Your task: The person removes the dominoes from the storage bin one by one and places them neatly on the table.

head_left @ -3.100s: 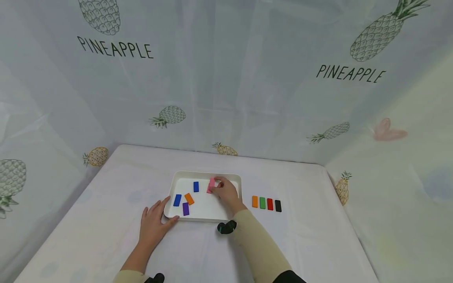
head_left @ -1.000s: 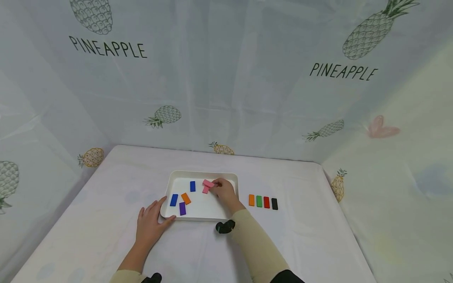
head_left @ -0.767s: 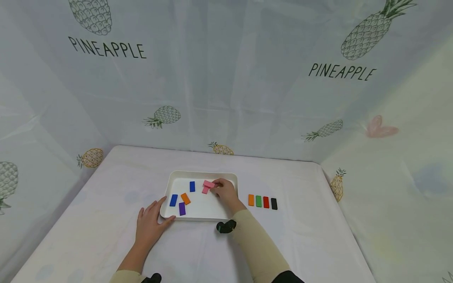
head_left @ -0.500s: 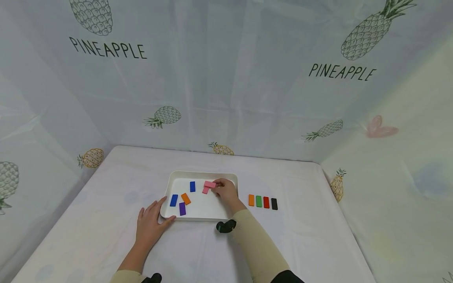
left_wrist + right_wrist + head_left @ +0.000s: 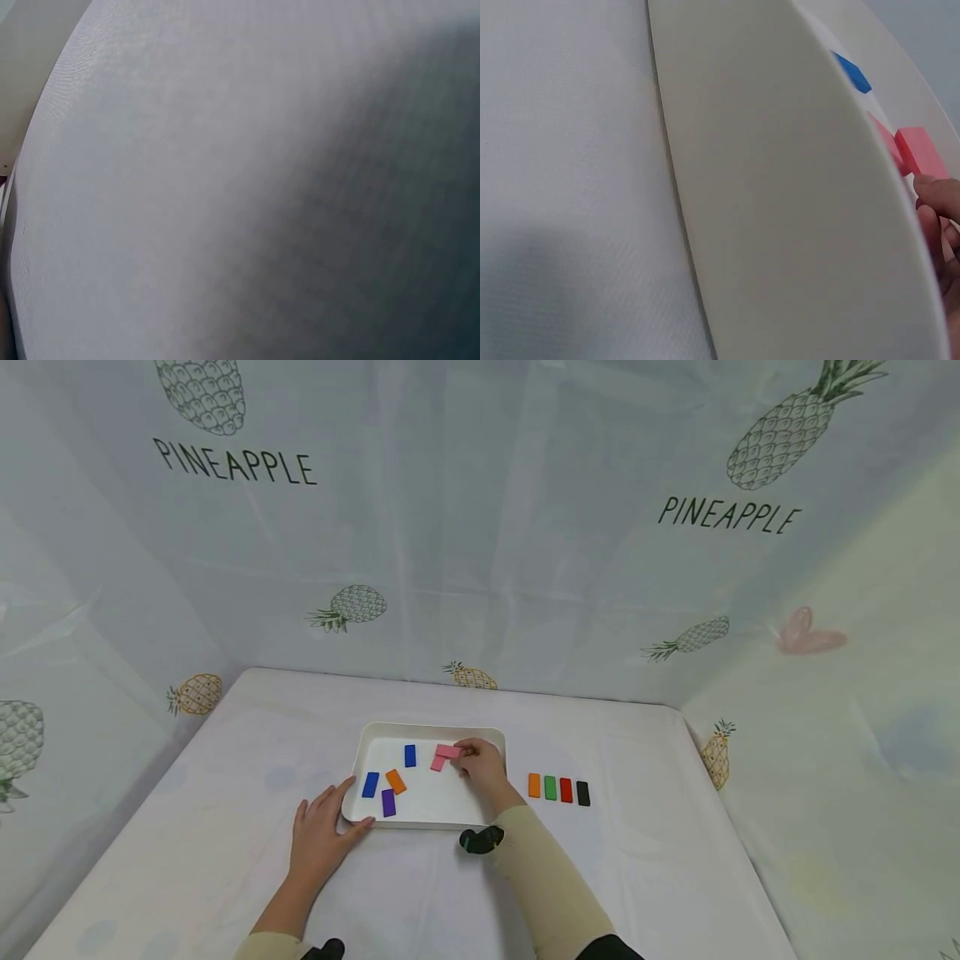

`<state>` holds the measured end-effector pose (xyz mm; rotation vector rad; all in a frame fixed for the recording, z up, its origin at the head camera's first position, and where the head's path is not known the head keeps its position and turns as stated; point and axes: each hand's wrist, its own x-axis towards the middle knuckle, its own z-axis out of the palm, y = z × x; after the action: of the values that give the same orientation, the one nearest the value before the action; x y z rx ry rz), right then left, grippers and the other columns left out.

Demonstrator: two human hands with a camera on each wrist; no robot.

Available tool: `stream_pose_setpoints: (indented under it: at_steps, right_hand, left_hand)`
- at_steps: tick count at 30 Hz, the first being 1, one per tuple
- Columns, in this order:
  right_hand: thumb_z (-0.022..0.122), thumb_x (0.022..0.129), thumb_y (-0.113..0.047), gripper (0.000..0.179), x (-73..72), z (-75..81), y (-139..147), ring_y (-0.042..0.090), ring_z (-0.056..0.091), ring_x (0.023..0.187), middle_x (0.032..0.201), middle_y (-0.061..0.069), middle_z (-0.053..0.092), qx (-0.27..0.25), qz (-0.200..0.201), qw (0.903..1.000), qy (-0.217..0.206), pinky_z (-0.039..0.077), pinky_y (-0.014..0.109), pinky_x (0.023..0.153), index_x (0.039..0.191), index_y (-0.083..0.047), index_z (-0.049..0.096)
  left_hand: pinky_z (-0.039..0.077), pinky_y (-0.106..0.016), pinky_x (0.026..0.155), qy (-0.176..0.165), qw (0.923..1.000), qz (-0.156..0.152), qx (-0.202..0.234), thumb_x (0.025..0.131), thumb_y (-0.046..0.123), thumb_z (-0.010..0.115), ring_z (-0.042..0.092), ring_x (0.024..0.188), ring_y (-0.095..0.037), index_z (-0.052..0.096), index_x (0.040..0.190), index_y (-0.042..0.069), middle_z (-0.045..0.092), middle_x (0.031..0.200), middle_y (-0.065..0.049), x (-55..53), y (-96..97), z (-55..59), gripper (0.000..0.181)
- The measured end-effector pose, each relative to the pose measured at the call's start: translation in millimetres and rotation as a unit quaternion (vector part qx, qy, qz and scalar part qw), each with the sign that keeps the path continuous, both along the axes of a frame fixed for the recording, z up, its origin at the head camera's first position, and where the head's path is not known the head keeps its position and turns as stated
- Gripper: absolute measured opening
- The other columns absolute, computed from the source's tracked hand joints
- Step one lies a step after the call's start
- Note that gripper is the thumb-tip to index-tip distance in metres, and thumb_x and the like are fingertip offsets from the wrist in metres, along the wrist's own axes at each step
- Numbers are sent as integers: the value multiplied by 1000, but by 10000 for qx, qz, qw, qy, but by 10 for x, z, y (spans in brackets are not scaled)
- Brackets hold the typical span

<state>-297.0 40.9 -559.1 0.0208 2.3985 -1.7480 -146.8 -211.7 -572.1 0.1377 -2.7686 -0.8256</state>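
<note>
Pineapple-printed sheet (image 5: 487, 552) backs the cloth-covered table (image 5: 645, 860). Your right hand (image 5: 483, 765) pinches one end of a pink block (image 5: 447, 751), leaving the other end free to meet a second pink block (image 5: 437, 764) inside the white tray (image 5: 442, 806). Your left hand (image 5: 321, 837), thumb and fingers apart, rests at the tray's near-left corner, presumably steadying it. Versus one second ago: held block nearly level, no longer slanted; blue block (image 5: 410, 756) unmoved in the tray.

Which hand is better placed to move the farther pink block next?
Likely the right hand: it pinches the farther pink block, while the left hand touches the left end of the tray.
</note>
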Motion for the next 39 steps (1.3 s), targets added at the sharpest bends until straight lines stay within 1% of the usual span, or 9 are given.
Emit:
stream_pose_setpoints:
  at_steps: [13, 16, 20, 26, 29, 31, 33, 37, 39]
  right_hand:
    - [65, 91, -2, 19, 18, 54, 45, 15, 54, 61, 84, 7, 55, -355, -172, 9992, -110, 50, 21, 55, 111, -4, 63]
    - [64, 92, -1, 19, 19, 70, 48, 16, 58, 64, 84, 8, 55, -450, -160, 9987, -171, 53, 22, 60, 110, -3, 64]
    - [64, 92, -1, 20, 37, 102, 53, 16, 61, 75, 89, 9, 58, -509, -183, 9979, -362, 56, 24, 73, 112, -2, 65]
    - [66, 92, -7, 22, 123, 193, 52, 18, 56, 84, 96, 8, 61, -153, -87, 9990, -413, 55, 25, 79, 113, -2, 69]
    - [65, 94, -9, 23, 171, 225, 50, 19, 58, 91, 105, 9, 66, -69, 19, 9991, -421, 54, 28, 85, 115, -1, 69]
    - [63, 94, -7, 24, 189, 230, 50, 18, 60, 93, 107, 11, 67, -257, 90, 9986, -452, 53, 29, 87, 116, 2, 69]
    - [60, 94, -2, 25, 225, 248, 45, 20, 63, 93, 108, 15, 67, -709, 187, 9960, -502, 54, 31, 87, 118, 6, 66]
    - [55, 96, 2, 27, 337, 317, 35, 25, 68, 92, 108, 17, 64, -1758, 222, 9797, -933, 56, 35, 83, 122, 8, 61]
    - [53, 98, 2, 29, 395, 331, 44, 27, 69, 94, 110, 18, 63, -2126, 235, 9709, -1078, 56, 37, 82, 125, 8, 59]
  left_hand:
    - [6, -67, 111, -85, 9999, -70, 79, 80, 49, 75, 32, 136, -42, 41, 146, 10, 48, 142, -23, -17, 36, 17, 84]
    - [5, -66, 111, -126, 9999, -59, 73, 80, 48, 75, 32, 137, -42, 41, 146, 10, 48, 142, -23, -11, 42, 11, 84]
    - [5, -66, 111, -178, 9998, -47, 72, 80, 48, 75, 32, 136, -42, 40, 146, 9, 48, 142, -23, -4, 47, 4, 84]
    - [6, -67, 111, -252, 9997, -22, 53, 80, 47, 76, 32, 136, -44, 41, 146, 9, 47, 141, -24, -10, 22, -4, 84]
    - [6, -68, 110, -241, 9997, -24, 61, 80, 48, 76, 32, 135, -44, 41, 146, 9, 47, 141, -24, -13, 9, -2, 84]
    - [6, -68, 111, -239, 9997, -37, 67, 80, 48, 75, 32, 135, -45, 40, 146, 9, 47, 142, -24, -9, 8, 9, 84]
    - [6, -68, 110, -194, 9998, -34, 54, 80, 47, 76, 32, 135, -45, 41, 146, 8, 47, 141, -24, -6, 11, 21, 84]
    - [7, -68, 110, -175, 9998, -34, 56, 80, 46, 76, 32, 134, -46, 41, 145, 7, 48, 141, -25, 2, 16, 52, 84]
    - [6, -68, 110, -192, 9998, -52, 79, 80, 46, 76, 32, 134, -46, 41, 145, 6, 47, 141, -26, 8, 19, 59, 84]
